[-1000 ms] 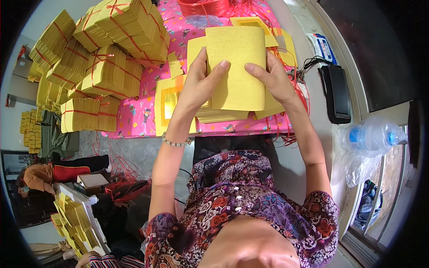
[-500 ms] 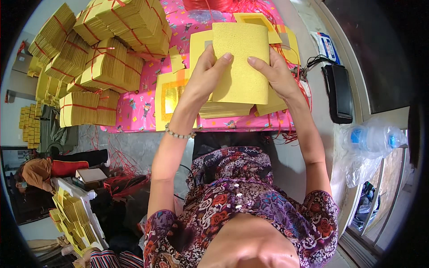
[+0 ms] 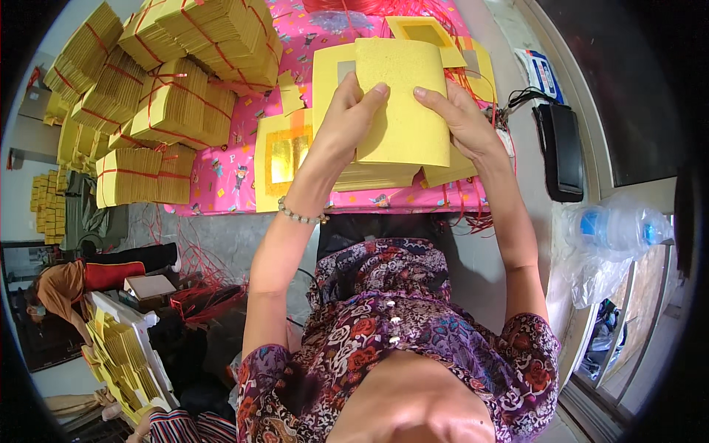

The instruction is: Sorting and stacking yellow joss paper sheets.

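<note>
Both hands hold up a thick stack of yellow paper sheets (image 3: 405, 103) above a pink patterned table cover (image 3: 236, 170). My left hand (image 3: 351, 118) grips the stack's left edge, with a bead bracelet on that wrist. My right hand (image 3: 461, 118) grips its right edge, fingers over the top sheet. Under the stack lies a pile of yellow sheets (image 3: 377, 177). To its left lies a yellow sheet with a gold foil square (image 3: 281, 159).
Several tied bundles of yellow paper (image 3: 173, 103) fill the table's left. A black device with a cable (image 3: 561, 151) and a plastic bottle in a clear bag (image 3: 617, 229) lie at right. Lower left, another person (image 3: 63, 288) sits by more yellow stacks (image 3: 122, 354).
The two hands have shifted the held stack slightly up and squared it. The left thumb now lies higher on the top sheet.
</note>
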